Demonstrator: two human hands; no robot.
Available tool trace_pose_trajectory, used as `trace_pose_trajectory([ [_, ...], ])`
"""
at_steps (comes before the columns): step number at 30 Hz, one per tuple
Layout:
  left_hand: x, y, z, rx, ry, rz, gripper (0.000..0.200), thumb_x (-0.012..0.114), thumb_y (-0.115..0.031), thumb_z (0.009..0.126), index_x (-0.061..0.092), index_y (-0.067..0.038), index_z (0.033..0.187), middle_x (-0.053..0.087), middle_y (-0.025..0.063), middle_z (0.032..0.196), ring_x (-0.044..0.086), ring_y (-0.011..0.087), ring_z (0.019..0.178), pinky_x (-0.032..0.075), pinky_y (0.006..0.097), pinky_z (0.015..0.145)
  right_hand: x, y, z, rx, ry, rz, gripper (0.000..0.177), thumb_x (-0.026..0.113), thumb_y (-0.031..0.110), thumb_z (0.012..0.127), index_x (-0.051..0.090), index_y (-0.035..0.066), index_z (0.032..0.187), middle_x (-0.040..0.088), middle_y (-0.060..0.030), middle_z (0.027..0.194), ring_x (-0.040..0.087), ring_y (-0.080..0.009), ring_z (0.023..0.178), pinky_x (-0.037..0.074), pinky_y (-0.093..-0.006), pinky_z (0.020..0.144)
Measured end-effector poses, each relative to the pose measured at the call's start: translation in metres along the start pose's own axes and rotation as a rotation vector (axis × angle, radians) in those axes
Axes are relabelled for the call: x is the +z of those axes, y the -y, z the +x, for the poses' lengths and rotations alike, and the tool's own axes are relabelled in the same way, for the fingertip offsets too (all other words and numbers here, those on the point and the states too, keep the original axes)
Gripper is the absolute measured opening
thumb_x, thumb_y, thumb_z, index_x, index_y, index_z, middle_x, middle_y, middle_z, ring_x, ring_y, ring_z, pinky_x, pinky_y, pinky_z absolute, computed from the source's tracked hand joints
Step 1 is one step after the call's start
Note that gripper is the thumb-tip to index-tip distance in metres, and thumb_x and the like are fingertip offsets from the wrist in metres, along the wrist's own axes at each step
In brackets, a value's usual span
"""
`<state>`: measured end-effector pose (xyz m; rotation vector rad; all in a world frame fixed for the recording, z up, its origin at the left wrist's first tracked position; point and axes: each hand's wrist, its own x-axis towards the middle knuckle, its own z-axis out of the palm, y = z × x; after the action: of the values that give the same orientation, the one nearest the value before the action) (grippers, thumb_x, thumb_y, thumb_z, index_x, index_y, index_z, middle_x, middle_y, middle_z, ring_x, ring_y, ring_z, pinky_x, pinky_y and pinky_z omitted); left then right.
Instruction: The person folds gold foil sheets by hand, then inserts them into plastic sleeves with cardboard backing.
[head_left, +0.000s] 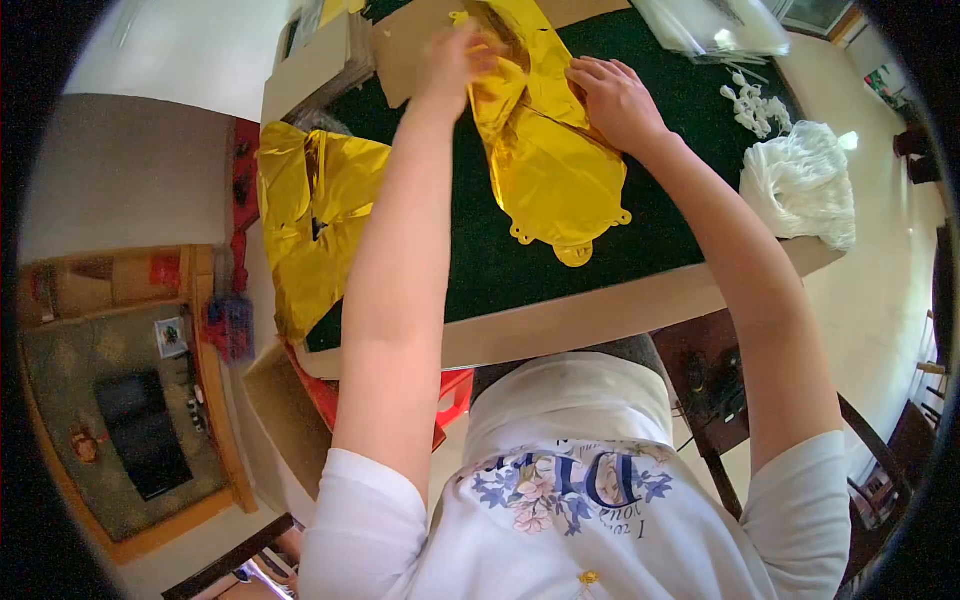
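A flat, uninflated gold foil balloon (560, 180) lies on the dark green table top, its rounded end with small tabs toward me. My right hand (615, 98) rests on the balloon's right edge, fingers stretched out over the foil. At the upper left edge of the same balloon is my left hand (458, 68), its fingers smeared by motion and overlapping the foil. Left of my left forearm, another crumpled gold foil piece (290, 215) hangs over the table's side, partly hidden by the arm.
The green table (470, 270) has a pale front edge close to my body. Cardboard boxes (315, 75) stand at the back left. Clear plastic bags (715, 25) lie at the back right, near small white pieces (755, 105) and a white bundle (800, 185).
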<state>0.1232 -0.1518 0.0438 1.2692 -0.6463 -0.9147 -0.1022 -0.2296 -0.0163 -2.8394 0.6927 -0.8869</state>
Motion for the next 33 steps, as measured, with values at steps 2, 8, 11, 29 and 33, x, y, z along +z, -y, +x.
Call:
trace_pose_trajectory([
  [2,-0.032,-0.005,-0.009,0.211,-0.142,0.648,0.032,0.057,-0.021,0.092,0.056,0.000,0.116,0.065,0.0133,0.105,0.066,0.0263,0.091,0.054,0.0374,0.080,0.002,-0.001,-0.001,0.001,-0.015,-0.003,0.031,0.051,0.013,0.087,0.058,0.008,0.117,0.056,-0.0083,0.128,0.050,-0.0245,0.123,0.033,-0.0427,0.108],
  [8,-0.052,0.039,-0.069,0.507,-0.110,1.427,0.040,0.047,-0.012,0.094,0.047,-0.002,0.133,0.051,0.0151,0.135,0.048,0.0304,0.124,0.038,0.0421,0.105,-0.012,0.009,0.001,0.041,0.068,-0.030,0.032,0.046,0.012,0.093,0.058,0.007,0.123,0.056,-0.0091,0.131,0.049,-0.0249,0.125,0.032,-0.0411,0.111],
  [11,-0.037,0.046,-0.082,0.451,-0.019,1.361,0.044,0.040,-0.016,0.098,0.040,-0.005,0.141,0.036,0.0145,0.148,0.029,0.0280,0.140,0.024,0.0428,0.114,-0.009,0.006,0.000,0.028,0.039,-0.045,0.032,0.046,0.012,0.092,0.057,0.008,0.122,0.056,-0.0088,0.131,0.049,-0.0249,0.125,0.032,-0.0417,0.110],
  [29,-0.006,0.048,-0.092,0.367,0.028,1.466,0.051,0.031,-0.039,0.101,0.035,-0.013,0.145,0.032,0.0113,0.151,0.023,0.0284,0.142,0.014,0.0549,0.114,0.000,0.000,0.000,0.015,0.011,-0.018,0.031,0.046,0.014,0.090,0.057,0.009,0.118,0.056,-0.0078,0.128,0.050,-0.0252,0.124,0.033,-0.0425,0.108],
  [33,-0.004,0.048,-0.093,0.359,0.026,1.516,0.051,0.032,-0.040,0.100,0.036,-0.015,0.144,0.033,0.0114,0.151,0.024,0.0283,0.142,0.014,0.0553,0.114,-0.003,0.003,0.000,0.018,0.013,-0.032,0.032,0.047,0.015,0.089,0.057,0.009,0.119,0.056,-0.0079,0.128,0.050,-0.0248,0.124,0.033,-0.0420,0.108],
])
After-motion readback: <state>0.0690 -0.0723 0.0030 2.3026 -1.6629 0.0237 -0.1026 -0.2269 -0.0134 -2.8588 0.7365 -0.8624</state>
